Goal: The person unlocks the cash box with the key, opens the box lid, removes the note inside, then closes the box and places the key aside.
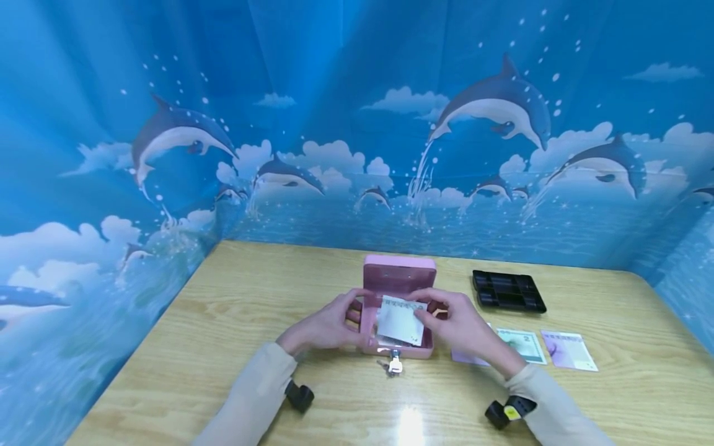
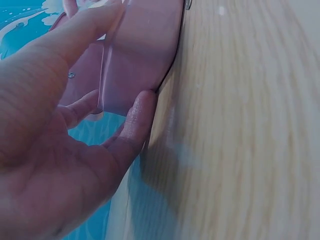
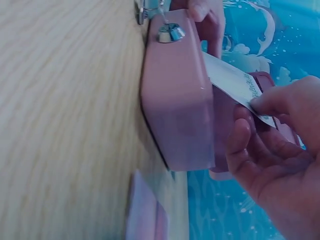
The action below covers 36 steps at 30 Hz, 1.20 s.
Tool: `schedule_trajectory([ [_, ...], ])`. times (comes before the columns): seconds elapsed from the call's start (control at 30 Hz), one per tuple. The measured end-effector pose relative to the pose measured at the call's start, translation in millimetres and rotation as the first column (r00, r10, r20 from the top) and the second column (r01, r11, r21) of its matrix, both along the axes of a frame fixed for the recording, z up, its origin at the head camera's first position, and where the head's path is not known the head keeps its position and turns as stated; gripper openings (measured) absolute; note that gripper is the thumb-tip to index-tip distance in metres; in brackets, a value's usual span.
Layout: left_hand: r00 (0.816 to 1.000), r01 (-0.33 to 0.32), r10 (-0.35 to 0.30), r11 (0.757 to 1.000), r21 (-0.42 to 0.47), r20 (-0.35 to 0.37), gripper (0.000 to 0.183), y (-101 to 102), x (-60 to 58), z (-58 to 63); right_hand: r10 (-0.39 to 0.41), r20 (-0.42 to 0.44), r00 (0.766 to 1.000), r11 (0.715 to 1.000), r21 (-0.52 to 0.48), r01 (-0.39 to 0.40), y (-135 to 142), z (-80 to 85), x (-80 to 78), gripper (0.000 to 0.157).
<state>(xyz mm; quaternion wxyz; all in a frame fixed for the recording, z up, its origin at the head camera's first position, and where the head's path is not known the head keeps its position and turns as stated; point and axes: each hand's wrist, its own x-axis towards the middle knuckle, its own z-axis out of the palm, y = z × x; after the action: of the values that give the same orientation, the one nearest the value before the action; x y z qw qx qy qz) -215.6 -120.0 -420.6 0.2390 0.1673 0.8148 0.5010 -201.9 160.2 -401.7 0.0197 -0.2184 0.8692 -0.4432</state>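
Pink box point(image 3: 175, 105), lid point(image 1: 400, 262) raised, gripped at left side by left hand point(image 1: 333, 323); pale note point(image 1: 398, 323), pinched by right hand point(image 1: 464, 322); black tray point(image 1: 507, 291), right.

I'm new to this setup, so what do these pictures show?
These are a person's bare left hand and right hand, no robot. A head camera takes the wide picture; the left wrist camera and right wrist camera take the close ones. On the wooden table stands an open pink box, keys at its front. To its right lie a black tray and paper notes. The left hand holds the box's side; the right hand pinches a pale note over its opening.
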Motion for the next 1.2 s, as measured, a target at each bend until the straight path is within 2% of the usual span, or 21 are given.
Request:
schedule_trajectory([
  [0.2, 1.0, 0.007, -0.007, 1.0, -0.01, -0.03, 0.097, 0.6, 0.8, -1.5, 0.001, -0.028, 1.0, 0.998, -0.06, -0.003, 6.9, 5.9, -0.4, 0.028],
  [0.47, 1.0, -0.006, 0.005, 0.999, -0.036, -0.027, 0.097, 1.4, 1.0, 0.4, -0.012, -0.03, 0.999, 0.998, -0.059, 0.011, 17.4, 13.7, 4.2, 0.027],
  [1.0, 1.0, -0.016, 0.016, 0.999, -0.032, -0.016, 0.095, 1.3, 0.8, 0.8, -0.057, 0.003, 0.998, 0.997, -0.044, 0.057, 40.8, 21.0, 15.8, 0.024],
  [1.2, 1.0, -0.021, 0.021, 0.999, -0.032, -0.019, 0.095, 2.8, -0.4, 1.0, -0.058, -0.07, 0.996, 0.998, -0.014, 0.057, 51.1, 22.2, 17.8, 0.023],
])
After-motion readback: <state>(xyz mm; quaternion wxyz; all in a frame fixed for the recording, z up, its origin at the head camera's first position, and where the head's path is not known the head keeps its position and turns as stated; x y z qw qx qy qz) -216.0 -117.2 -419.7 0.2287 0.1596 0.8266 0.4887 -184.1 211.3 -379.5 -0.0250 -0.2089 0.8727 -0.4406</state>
